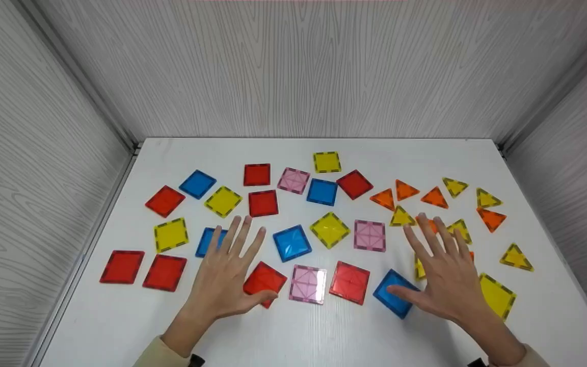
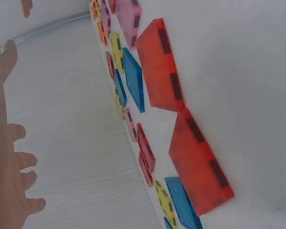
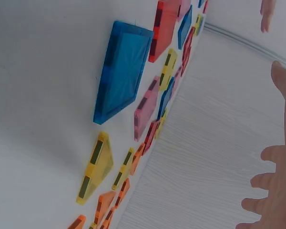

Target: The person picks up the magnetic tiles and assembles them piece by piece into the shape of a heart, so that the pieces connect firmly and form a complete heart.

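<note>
My left hand (image 1: 227,278) is held over the tiles with fingers straight and spread, nothing in it. In the head view it overlaps a red square tile (image 1: 267,278) and a blue square tile (image 1: 206,243). My right hand (image 1: 446,278), also flat with fingers spread, hovers above the right part of the spread. Its thumb overlaps a blue square tile (image 1: 391,300), and its fingers partly hide several small triangle tiles. Both wrist views show the left hand (image 2: 5,143) and right hand (image 3: 281,176) raised off the tabletop. Between the hands lie a pink tile (image 1: 308,284) and a red tile (image 1: 349,283).
Square tiles in red, blue, yellow and pink cover the left and middle of the white table (image 1: 293,341). Orange triangles (image 1: 434,198) and yellow triangles (image 1: 516,257) lie at the right. Pale wood-grain panels (image 1: 293,71) wall the back and sides.
</note>
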A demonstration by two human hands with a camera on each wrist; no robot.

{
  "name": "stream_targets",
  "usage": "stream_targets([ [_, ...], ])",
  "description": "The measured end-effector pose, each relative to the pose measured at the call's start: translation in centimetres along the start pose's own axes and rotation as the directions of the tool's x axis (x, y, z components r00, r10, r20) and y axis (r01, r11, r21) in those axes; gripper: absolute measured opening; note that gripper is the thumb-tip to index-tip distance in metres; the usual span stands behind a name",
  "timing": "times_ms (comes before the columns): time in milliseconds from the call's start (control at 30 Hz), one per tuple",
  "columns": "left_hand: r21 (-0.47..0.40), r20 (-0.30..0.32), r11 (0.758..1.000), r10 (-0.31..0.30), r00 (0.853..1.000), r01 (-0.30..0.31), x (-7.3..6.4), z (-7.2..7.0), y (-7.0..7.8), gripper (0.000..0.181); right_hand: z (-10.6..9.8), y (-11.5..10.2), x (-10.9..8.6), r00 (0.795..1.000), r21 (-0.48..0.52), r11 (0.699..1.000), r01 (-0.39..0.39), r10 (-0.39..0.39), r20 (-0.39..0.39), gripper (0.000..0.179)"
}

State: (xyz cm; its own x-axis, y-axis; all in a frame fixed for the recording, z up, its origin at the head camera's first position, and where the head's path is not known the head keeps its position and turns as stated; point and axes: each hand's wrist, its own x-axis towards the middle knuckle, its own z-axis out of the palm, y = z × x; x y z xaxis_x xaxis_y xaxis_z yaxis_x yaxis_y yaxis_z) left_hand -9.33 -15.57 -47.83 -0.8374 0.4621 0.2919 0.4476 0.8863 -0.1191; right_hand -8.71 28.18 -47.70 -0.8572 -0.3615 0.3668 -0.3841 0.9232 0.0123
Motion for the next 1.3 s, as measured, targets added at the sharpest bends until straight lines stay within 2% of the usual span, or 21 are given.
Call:
stream_targets([
  [133, -0.038, 0.069, 0.999, 0.019, 0.997, -0.017, 0.1, 1.0, 0.8, 0.115, 1.3, -0.8, -0.1, 0.996, -0.015, 1.000, 0.028, -0.026, 0.086, 0.117],
  [233, -0.079, 0.133, 0.996, 0.051, 0.990, -0.041, 0.3, 1.9, 1.3, 0.114, 2.2, -1.4, 0.0, 0.988, -0.024, 0.999, 0.036, -0.032, 0.153, 0.117],
  [433, -0.133, 0.232, 0.985, 0.140, 0.963, -0.111, 0.6, 3.6, 2.4, 0.109, 3.9, -2.5, 0.1, 0.969, -0.026, 0.998, 0.061, -0.053, 0.243, 0.110],
  [700, -0.221, 0.324, 0.965, 0.212, 0.922, -0.144, 1.0, 5.4, 3.6, 0.103, 5.5, -3.8, 0.2, 0.945, 0.057, 0.991, 0.118, -0.129, 0.301, 0.102],
  [833, -0.226, 0.349, 0.958, 0.246, 0.904, -0.174, 1.3, 6.1, 4.3, 0.099, 5.9, -4.4, 0.4, 0.922, 0.110, 0.988, 0.105, -0.138, 0.362, 0.098],
  [1000, -0.262, 0.372, 0.947, 0.279, 0.885, -0.188, 1.6, 6.6, 5.0, 0.090, 6.5, -4.8, 0.6, 0.898, 0.129, 0.986, 0.110, -0.154, 0.411, 0.092],
  [1300, -0.252, 0.375, 0.944, 0.297, 0.878, -0.212, 2.2, 6.7, 5.5, 0.076, 7.1, -4.9, 1.0, 0.891, 0.158, 0.979, 0.125, -0.181, 0.417, 0.077],
])
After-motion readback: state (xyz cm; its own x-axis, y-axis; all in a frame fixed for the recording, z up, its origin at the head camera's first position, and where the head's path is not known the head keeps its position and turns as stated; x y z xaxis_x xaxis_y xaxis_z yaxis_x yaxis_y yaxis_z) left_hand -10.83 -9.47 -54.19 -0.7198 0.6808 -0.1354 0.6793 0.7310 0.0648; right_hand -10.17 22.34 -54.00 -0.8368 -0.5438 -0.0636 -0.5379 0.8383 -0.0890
